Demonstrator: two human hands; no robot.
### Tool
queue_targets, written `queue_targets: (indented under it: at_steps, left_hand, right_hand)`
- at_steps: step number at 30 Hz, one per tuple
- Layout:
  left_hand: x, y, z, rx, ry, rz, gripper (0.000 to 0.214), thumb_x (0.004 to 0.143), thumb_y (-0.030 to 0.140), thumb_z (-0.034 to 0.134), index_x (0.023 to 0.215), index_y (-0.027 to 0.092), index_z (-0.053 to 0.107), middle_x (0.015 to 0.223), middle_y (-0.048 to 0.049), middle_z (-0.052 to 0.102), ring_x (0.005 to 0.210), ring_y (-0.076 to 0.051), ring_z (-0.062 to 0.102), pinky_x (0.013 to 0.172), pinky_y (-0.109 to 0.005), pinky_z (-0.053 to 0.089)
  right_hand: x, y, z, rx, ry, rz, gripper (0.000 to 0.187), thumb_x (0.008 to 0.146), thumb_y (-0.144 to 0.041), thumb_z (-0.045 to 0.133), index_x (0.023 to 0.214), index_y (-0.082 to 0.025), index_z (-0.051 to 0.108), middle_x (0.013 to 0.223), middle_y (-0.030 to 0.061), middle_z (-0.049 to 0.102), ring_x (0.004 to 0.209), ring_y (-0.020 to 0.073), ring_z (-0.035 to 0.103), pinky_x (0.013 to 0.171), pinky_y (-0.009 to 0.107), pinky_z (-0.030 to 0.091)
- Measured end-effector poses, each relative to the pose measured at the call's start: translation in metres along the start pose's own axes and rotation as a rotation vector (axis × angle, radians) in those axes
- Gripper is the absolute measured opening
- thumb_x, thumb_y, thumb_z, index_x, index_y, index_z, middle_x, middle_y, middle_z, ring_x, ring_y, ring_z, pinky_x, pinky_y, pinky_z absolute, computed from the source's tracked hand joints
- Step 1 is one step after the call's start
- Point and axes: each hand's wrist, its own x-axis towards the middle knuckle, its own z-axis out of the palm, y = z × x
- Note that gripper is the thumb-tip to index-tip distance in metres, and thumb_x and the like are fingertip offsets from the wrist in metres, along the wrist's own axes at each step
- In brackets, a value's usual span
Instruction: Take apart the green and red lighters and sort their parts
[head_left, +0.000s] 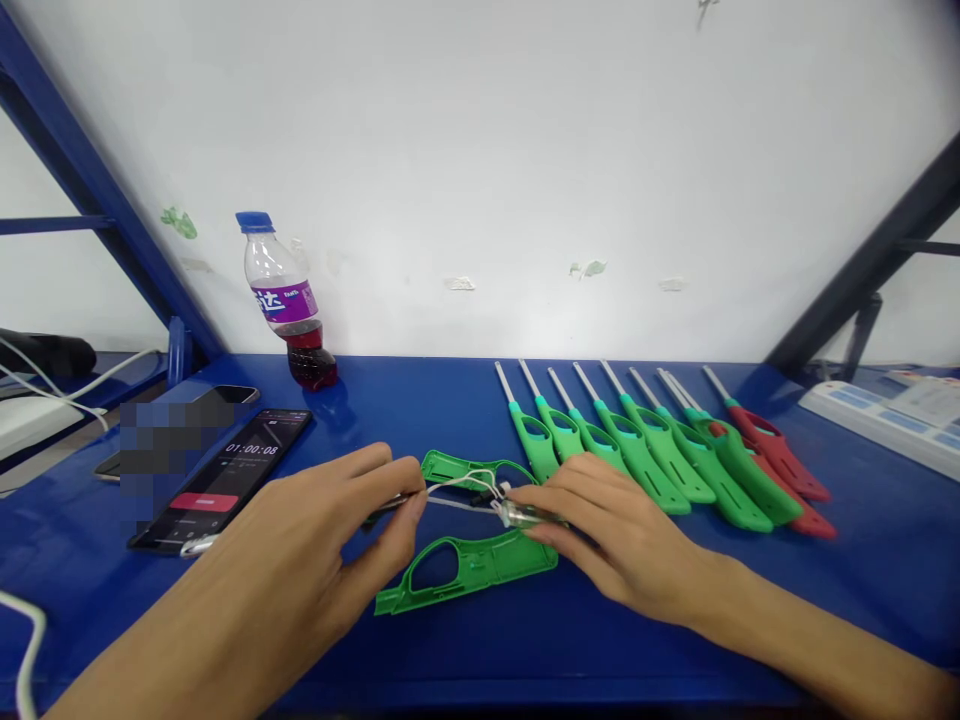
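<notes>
My left hand (352, 530) is closed in a pinch on a thin dark part, mostly hidden by the fingers. A white wire (457, 481) loops from there across to my right hand (607, 520). That hand is closed on a small clear lighter fuel tank (517, 514), with its valve end pointing left. Below the wire, one green lighter casing half (487, 562) lies with its inner side up. Another green casing half (454, 468) lies behind, partly covered by the wire and my right hand.
Several green lighters (652, 462) and red ones (780, 450) lie in a row at the right. A drink bottle (281, 300) stands at the back left, near a phone showing a timer (232, 470) and another phone (236, 394). A power strip (885, 425) lies far right on the blue table (390, 400).
</notes>
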Motion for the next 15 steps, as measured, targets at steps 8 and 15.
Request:
queue_targets:
  at_steps: [8,15]
  left_hand:
    - [-0.014,-0.022,-0.005,0.034,0.018,0.086,0.022,0.110,0.038,0.052,0.099,0.032,0.071,0.094,0.0053,0.075,0.084,-0.016,0.072,0.077,-0.022,0.052]
    - [-0.018,-0.021,-0.008,0.053,0.089,0.053,0.029,0.112,0.046,0.047,0.098,0.034,0.070,0.096,0.0078,0.075,0.089,-0.014,0.074,0.081,-0.022,0.050]
  right_hand:
    - [0.003,-0.007,-0.004,0.011,0.023,0.005,0.024,0.118,-0.028,0.048,0.125,-0.016,0.068,0.099,0.0041,0.078,0.085,0.0185,0.064,0.080,0.036,0.047]
    - [0.004,-0.010,-0.003,0.000,0.041,0.032,0.024,0.118,-0.030,0.047,0.121,-0.017,0.067,0.099,0.0036,0.077,0.084,0.0186,0.063,0.079,0.035,0.046]
